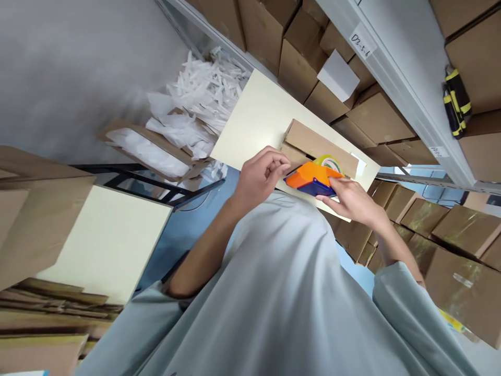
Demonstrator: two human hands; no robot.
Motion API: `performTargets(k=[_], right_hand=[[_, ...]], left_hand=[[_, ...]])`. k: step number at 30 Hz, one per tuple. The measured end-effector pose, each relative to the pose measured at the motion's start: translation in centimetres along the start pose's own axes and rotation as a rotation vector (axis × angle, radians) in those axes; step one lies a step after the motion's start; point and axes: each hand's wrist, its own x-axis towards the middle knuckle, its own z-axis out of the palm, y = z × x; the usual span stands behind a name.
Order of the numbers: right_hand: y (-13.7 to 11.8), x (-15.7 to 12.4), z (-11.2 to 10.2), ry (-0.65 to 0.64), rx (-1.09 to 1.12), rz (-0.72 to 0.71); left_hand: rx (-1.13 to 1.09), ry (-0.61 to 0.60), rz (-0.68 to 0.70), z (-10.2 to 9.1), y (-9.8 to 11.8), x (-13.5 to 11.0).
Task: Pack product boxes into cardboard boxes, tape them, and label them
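My right hand [351, 200] grips an orange and blue tape dispenser [311, 176] at its right end. A roll of yellowish tape [329, 162] shows along the dispenser's far side. Just left of the dispenser, my left hand [261, 176] is closed, with its fingers curled and the thumb against them. Whether it pinches anything, such as a tape end, is too small to make out. Behind the dispenser lies a long brown cardboard box [321, 142], partly hidden by the dispenser and my left hand.
The box rests on a cream table [250, 117]. Shredded white paper [207, 96] is heaped at the left. Shelves with cartons [299, 60] run behind the table; yellow-black tools [456, 102] lie on one. More cartons [454, 282] are stacked at right. Another cream table [111, 235] stands at left.
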Motion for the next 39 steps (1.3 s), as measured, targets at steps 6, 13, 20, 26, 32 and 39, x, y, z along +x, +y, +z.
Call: performTargets(k=[6,13,20,26,32,39], right_hand=[[1.6,2.3,-5.9,-0.437,0.252,0.313],[3.7,5.8,-8.8,-0.675,0.642,0.480],[7.3,8.3,-5.6,-0.769,0.733,0.516],[7.2,9.3,-4.5,-0.777,0.771,0.553],[7.5,9.7,-4.0,-0.790,0.761,0.567],[7.4,9.8,-3.8,-0.780,0.763,0.540]], left_hand=[[-0.140,-0.077,-0.351,-0.8,-4.1,2.6],[-0.212,-0.174,-0.553,-2.4,-7.0,6.2],[-0.207,-0.198,-0.689,-1.0,-9.7,6.2],[-0.235,-0.173,-0.772,0.0,-13.2,5.5],[-0.439,-0.220,-0.869,2.8,-16.1,5.4],[-0.215,-0.025,-0.802,4.0,-15.7,4.3]])
